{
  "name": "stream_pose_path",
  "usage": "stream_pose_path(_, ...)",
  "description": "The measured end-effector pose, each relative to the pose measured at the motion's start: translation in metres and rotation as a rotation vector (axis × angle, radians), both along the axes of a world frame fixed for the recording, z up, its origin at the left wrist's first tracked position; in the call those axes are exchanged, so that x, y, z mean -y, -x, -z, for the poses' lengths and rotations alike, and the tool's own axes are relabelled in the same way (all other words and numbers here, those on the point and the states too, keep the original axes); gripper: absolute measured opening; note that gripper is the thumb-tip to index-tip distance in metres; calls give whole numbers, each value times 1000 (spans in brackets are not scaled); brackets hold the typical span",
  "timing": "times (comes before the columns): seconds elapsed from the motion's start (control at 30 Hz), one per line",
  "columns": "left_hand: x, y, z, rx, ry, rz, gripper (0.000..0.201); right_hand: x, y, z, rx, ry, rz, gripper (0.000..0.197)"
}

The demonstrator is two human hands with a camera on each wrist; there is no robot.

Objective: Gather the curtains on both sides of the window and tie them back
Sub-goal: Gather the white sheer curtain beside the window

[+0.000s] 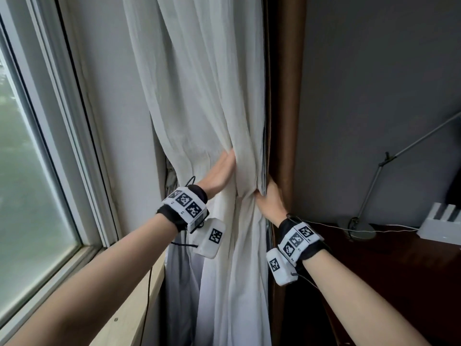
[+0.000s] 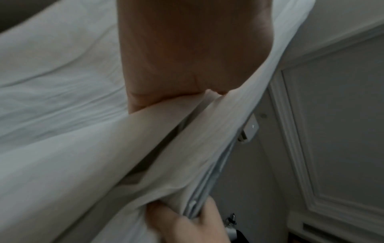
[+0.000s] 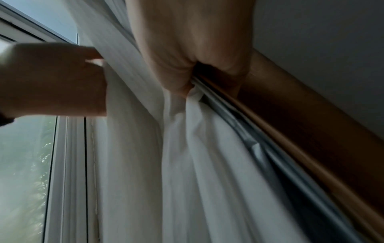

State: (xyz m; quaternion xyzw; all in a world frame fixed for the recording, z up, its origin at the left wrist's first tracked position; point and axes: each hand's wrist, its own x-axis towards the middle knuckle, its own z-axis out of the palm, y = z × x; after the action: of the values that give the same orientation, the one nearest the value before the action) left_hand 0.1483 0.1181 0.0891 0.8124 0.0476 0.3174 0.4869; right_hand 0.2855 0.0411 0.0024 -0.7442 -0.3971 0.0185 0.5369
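Observation:
A white curtain (image 1: pixel 204 83) hangs bunched to the right of the window (image 1: pixel 25 171), with a brown curtain (image 1: pixel 284 96) behind its right edge. My left hand (image 1: pixel 219 173) lies flat against the white cloth, its straight fingers tucked out of sight under a fold. In the left wrist view only the palm (image 2: pixel 176 49) shows above that fold (image 2: pixel 166 131). My right hand (image 1: pixel 268 199) grips the stacked edge of the white curtain just below and to the right. The thumb and fingers (image 2: pixel 182 225) pinch the layered hems. In the right wrist view both hands meet on the cloth (image 3: pixel 197 164).
A pale wooden sill (image 1: pixel 119 308) runs under the window at lower left. To the right stands a dark desk (image 1: pixel 399 283) with a metal arm lamp (image 1: pixel 379 166) and a white box (image 1: pixel 441 226). A grey wall fills the upper right.

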Motion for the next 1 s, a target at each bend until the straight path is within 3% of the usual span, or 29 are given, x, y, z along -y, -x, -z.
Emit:
stream_pose_path(0.17,10,-18,-7,-4,-158,22,35,-4,9,-4,-24,-35,-178,68)
stream_pose_path(0.33,-10,-39,-3,-132,-299,-122,28,10,10,-18,-124,68,-403,50)
stream_pose_path(0.43,-7,-41,-8,-113,-311,-122,40,7,11,-19,-117,61,-442,61)
stream_pose_path(0.5,-5,-42,-10,-104,-269,-101,45,0,10,-17,-143,15,-398,71)
stream_pose_path(0.6,-4,-42,-12,-86,-137,-36,41,-13,7,-14,-201,-42,-294,63)
stream_pose_path(0.73,-2,-37,-13,-60,73,40,34,-29,3,-14,-212,-76,-92,84)
stream_pose_path(0.87,-7,-33,-11,-56,168,70,29,-35,-3,-16,-218,-95,90,54)
stream_pose_path(1.0,-25,-34,0,-25,157,16,29,-33,-15,-13,-157,-101,160,48)
